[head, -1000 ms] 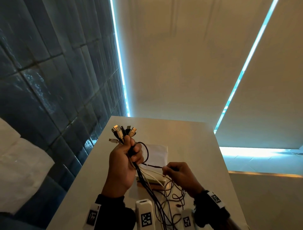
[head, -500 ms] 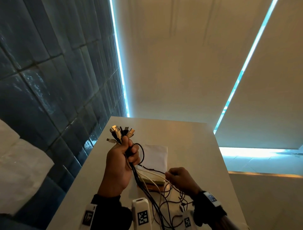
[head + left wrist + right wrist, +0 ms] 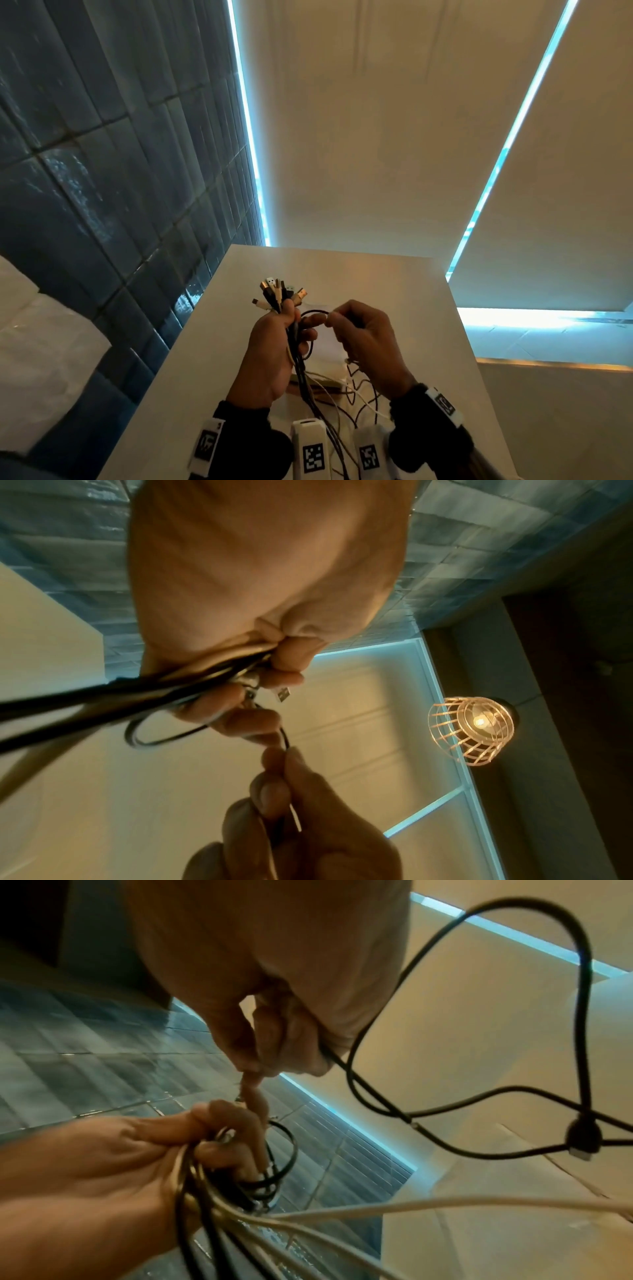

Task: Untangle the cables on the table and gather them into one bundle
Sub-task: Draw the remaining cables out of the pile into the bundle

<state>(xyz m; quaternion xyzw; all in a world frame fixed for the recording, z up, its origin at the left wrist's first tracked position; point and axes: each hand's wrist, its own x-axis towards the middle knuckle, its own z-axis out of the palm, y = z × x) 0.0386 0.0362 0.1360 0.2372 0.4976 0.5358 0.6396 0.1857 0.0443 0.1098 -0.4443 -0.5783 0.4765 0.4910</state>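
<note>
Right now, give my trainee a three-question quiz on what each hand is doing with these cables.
1. True or false: the left hand grips a bundle of cables with the connector ends fanned above the fist.
2. The right hand pinches: A) a black cable, B) a white plug, C) nothing.
3. Where do the loose cable tails lie?

Key: 1 true. 2 A. 3 On the table, below the hands.

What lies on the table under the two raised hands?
Under the left hand and right hand, loose cables trail over white paper on the table. A flat brownish object is mostly covered, unidentifiable.
</note>
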